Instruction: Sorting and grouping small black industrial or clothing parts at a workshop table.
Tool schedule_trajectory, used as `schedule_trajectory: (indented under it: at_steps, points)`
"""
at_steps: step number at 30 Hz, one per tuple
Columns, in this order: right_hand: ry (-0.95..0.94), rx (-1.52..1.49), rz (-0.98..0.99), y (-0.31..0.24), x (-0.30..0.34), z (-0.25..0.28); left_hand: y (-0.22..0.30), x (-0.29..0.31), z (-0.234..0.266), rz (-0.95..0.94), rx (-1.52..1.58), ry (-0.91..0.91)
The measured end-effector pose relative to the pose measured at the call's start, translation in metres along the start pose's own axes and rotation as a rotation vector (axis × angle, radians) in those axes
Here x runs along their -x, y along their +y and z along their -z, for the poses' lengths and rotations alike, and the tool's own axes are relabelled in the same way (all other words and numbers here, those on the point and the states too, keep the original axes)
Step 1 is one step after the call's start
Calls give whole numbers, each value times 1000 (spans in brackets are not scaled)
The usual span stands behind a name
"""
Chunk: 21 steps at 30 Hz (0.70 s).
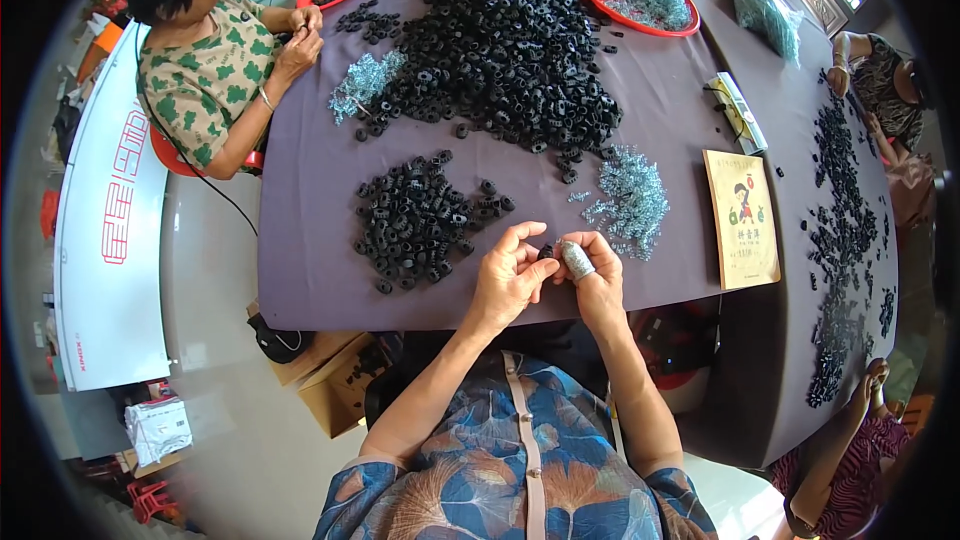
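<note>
1. The purple-grey table cover (300,285) spreads beneath the work, its near edge just under the person's hands.
2. The large black heap (500,60) of small ring-like parts lies on it at 12 o'clock from the hands, well apart from them.
3. The smaller black pile (408,225) sits at 10 o'clock from the left hand (508,278), which is the nearer of the two to it.
4. The pale wiry pile (632,202) lies at about 1 o'clock from the right hand (600,285), the nearer one here; its long axis runs roughly from 12 to 6.
5. The left hand is narrowed to a pinch, thumb and forefinger closed on a black part. The right hand is curled just beside it at 3 o'clock, with a grey wrap (577,260) on what looks like its thumb; whether its fingertips grip anything cannot be told.
6. The black part (546,251) is at 2 o'clock from the middle of the left hand and 10 o'clock from the middle of the right. This narrow span between the two sets of fingertips seems the relation that counts most. The part's own long axis is too small to read.
</note>
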State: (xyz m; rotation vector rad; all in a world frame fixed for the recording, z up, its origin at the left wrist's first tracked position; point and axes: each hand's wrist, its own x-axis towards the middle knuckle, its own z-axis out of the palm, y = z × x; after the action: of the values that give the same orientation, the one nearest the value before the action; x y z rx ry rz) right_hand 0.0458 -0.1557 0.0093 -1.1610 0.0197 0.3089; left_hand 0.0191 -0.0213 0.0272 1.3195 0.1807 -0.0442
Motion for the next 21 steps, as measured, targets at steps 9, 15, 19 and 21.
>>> schedule_trajectory:
  at_steps: [9,15,19,21]
  points:
    - [-7,7,10,3,-1,5,-3,3,1,18,21,-99]
    - [-6,5,15,6,-2,7,-6,3,2,16,91,-115]
    - [-4,-21,8,4,-1,5,-7,4,1,10,62,-107]
    - [-8,-35,10,4,-1,5,-8,5,2,-13,52,-111]
